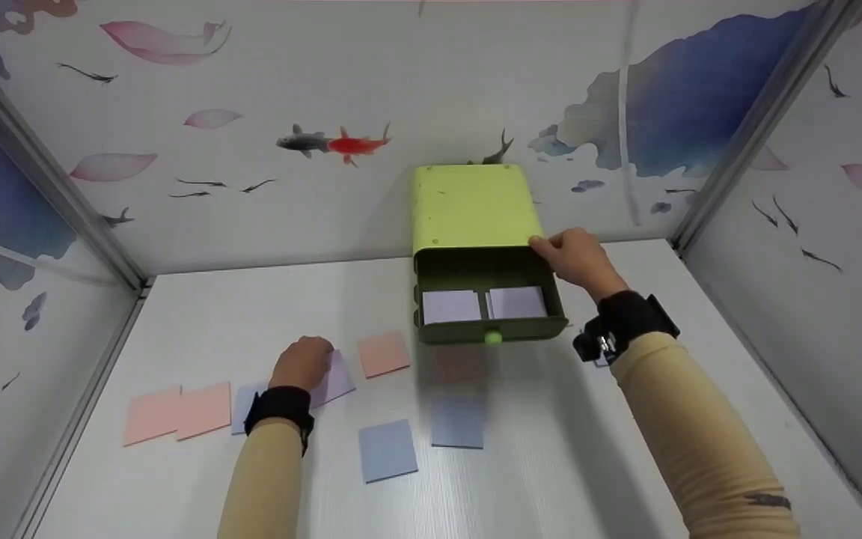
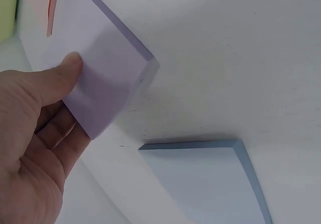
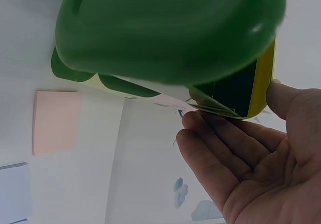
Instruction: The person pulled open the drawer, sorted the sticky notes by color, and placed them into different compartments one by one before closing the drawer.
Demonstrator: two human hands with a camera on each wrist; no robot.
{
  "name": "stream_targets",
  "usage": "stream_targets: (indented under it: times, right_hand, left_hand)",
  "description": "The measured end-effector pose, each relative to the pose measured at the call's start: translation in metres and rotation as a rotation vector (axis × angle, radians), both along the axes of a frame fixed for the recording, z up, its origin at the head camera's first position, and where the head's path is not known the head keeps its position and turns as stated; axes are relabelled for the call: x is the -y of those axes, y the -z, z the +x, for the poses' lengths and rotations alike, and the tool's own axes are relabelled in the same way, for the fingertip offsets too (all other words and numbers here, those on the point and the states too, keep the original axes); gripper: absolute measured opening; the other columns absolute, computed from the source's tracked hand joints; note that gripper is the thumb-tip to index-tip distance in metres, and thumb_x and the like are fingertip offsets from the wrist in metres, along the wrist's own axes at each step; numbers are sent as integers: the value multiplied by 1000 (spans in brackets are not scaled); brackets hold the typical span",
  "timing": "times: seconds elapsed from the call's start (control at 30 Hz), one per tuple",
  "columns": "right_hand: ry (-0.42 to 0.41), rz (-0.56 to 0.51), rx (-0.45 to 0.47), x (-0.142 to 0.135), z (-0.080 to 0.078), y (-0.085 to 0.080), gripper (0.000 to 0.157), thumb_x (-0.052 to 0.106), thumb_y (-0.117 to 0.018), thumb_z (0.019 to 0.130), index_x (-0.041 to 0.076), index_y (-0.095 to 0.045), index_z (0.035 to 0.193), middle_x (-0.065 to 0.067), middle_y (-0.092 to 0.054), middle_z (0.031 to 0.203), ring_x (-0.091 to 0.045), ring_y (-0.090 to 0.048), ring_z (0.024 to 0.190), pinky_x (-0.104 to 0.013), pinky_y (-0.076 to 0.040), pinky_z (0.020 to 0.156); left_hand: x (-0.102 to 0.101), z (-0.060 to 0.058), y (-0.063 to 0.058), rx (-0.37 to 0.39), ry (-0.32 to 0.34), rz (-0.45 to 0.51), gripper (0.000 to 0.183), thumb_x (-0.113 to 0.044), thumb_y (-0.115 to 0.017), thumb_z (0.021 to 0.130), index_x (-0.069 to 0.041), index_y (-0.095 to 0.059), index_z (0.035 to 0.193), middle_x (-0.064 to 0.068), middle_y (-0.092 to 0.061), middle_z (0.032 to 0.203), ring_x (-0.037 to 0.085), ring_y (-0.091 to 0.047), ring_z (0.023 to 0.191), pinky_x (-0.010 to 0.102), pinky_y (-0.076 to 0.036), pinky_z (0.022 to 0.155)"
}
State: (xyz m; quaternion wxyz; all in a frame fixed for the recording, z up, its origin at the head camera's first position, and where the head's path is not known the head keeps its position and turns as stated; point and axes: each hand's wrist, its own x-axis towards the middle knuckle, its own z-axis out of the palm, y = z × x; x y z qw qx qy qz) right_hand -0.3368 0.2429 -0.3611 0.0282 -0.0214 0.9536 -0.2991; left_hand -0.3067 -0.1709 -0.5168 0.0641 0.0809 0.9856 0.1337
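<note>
My left hand (image 1: 301, 363) pinches a purple sticky-note pad (image 2: 108, 58), with the thumb on its face and the fingers behind it. A blue pad (image 2: 200, 179) lies close by in the left wrist view. At the back of the table is a green drawer box (image 1: 476, 206) with its drawer (image 1: 524, 329) pulled out. Two purple pads (image 1: 450, 306) sit side by side in the drawer, parted by a divider. My right hand (image 1: 579, 258) grips the box's front right edge, thumb on top and fingers against the side, as the right wrist view (image 3: 251, 158) shows.
Pink pads (image 1: 384, 354) and blue pads (image 1: 388, 451) lie spread on the white table (image 1: 536, 479). Two pink pads (image 1: 153, 416) overlap at the left. Behind the box rises a printed wall panel (image 1: 311, 217); side panels (image 1: 850, 224) with metal posts enclose the table.
</note>
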Motion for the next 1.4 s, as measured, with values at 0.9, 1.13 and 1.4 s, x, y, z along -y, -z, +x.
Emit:
stream_targets:
  times: [0.9, 1.13, 1.4]
  right_hand:
    - [6, 11, 14, 1, 3, -2, 52, 43, -43, 102, 6, -54, 66, 3, -39, 61, -19, -40, 62, -31, -33, 59]
    - [6, 1, -4, 2, 5, -2, 52, 41, -43, 102, 9, -50, 62, 4, -34, 58, -18, -38, 60, -31, -32, 57]
    - [39, -10, 65, 3, 5, -3, 57, 45, -40, 103, -4, -69, 97, -6, -54, 82, -23, -48, 79, -31, -37, 66]
  left_hand:
    - [-10, -8, -83, -19, 28, 103, 34, 3, -46, 98, -4, -66, 125, 17, -64, 129, 34, -56, 125, 48, -43, 108]
    - [-24, -11, -107, -49, 37, 115, 35, 2, -49, 97, -8, -67, 126, 15, -66, 125, 30, -61, 114, 46, -49, 100]
    - [-35, -10, -131, -86, 54, 116, 35, 2, -52, 96, -10, -67, 124, 14, -66, 124, 30, -61, 112, 45, -50, 99]
